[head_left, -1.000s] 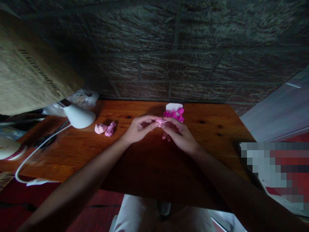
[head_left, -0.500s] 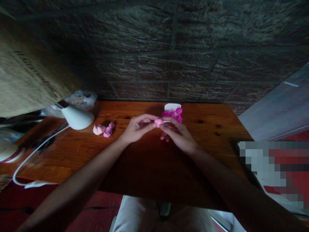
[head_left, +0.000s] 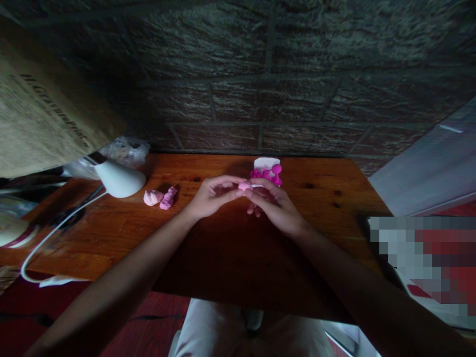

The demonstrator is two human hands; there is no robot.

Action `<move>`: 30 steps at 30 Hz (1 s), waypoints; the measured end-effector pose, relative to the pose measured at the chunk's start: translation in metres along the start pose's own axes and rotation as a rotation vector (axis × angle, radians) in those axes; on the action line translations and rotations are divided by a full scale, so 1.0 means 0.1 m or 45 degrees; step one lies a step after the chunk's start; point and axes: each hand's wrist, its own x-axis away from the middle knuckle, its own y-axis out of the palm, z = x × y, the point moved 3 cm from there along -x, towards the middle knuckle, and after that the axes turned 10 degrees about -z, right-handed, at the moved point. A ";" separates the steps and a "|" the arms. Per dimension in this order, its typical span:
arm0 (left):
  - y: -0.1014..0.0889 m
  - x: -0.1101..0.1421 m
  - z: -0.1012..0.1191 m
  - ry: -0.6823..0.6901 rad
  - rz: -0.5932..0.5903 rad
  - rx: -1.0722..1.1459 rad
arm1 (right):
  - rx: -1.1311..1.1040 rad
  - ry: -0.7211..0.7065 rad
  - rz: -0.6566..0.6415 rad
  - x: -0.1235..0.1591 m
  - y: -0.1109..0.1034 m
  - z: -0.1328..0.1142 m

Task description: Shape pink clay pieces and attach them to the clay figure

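Observation:
My left hand (head_left: 213, 197) and my right hand (head_left: 273, 204) meet above the middle of a wooden table (head_left: 208, 248). Both pinch one small pale pink lump of clay (head_left: 244, 186) between their fingertips. Just behind the hands stands a bright magenta clay figure (head_left: 268, 174) against a white piece (head_left: 266, 162). Two more pale pink clay pieces (head_left: 159, 198) lie on the table to the left of my left hand.
A white lamp base (head_left: 119, 179) with a white cable (head_left: 48, 238) sits at the table's left, crumpled clear plastic (head_left: 124, 150) behind it. A dark brick wall (head_left: 267, 89) closes the back. A printed brown sheet (head_left: 40, 114) hangs at upper left.
Barely anything differs: the fingers of both hands shift slightly on the pink lump, which stays in the same place.

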 end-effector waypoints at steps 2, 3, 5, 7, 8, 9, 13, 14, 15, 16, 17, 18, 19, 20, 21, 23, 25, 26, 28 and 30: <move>0.00 0.00 0.00 -0.017 -0.015 0.056 | -0.047 0.017 0.004 -0.01 0.00 -0.01; -0.01 0.00 -0.01 -0.031 -0.021 0.084 | -0.071 0.024 0.012 -0.01 -0.01 -0.01; 0.00 -0.01 -0.03 -0.064 -0.025 0.139 | -0.116 0.032 0.028 -0.01 -0.02 0.00; 0.00 -0.01 -0.04 -0.092 -0.005 0.200 | -0.151 0.037 0.037 -0.01 -0.03 0.01; 0.00 -0.01 -0.05 -0.104 0.011 0.229 | -0.162 0.039 0.039 -0.01 -0.03 0.01; 0.01 -0.01 -0.05 -0.109 0.024 0.252 | -0.167 0.041 0.040 -0.01 -0.03 0.02; 0.01 -0.02 -0.03 -0.079 0.019 0.252 | -0.140 0.041 0.036 -0.01 -0.02 0.01; 0.01 -0.02 -0.03 -0.072 0.015 0.239 | -0.133 0.039 0.034 0.00 -0.02 0.00; 0.01 -0.03 -0.02 -0.067 0.014 0.228 | -0.130 0.035 0.034 0.00 -0.02 0.00; 0.01 -0.03 -0.02 -0.065 0.017 0.216 | -0.129 0.030 0.033 0.00 -0.01 0.00; 0.01 -0.03 -0.01 -0.062 0.021 0.205 | -0.131 0.026 0.033 0.00 -0.01 0.00; 0.01 -0.03 0.00 -0.060 0.024 0.194 | -0.134 0.023 0.032 0.00 -0.01 0.00; 0.01 -0.03 0.00 -0.055 0.026 0.184 | -0.138 0.023 0.033 0.00 -0.01 0.00; 0.01 -0.03 0.01 -0.051 0.022 0.173 | -0.142 0.024 0.035 0.00 -0.01 0.00; 0.02 -0.02 0.02 -0.047 0.015 0.163 | -0.143 0.027 0.038 0.00 0.00 0.00; 0.02 -0.02 0.03 -0.046 -0.004 0.144 | -0.139 0.033 0.039 0.00 -0.01 0.01; 0.01 -0.01 0.03 -0.056 -0.021 0.128 | -0.133 0.037 0.039 0.00 -0.01 0.00; 0.01 -0.01 0.02 -0.060 -0.028 0.125 | -0.134 0.041 0.039 0.00 -0.02 0.00; 0.01 -0.01 0.01 -0.058 -0.043 0.131 | -0.139 0.046 0.038 -0.01 -0.03 0.00; 0.01 -0.01 0.00 -0.055 -0.052 0.142 | -0.139 0.041 0.033 -0.01 -0.04 0.00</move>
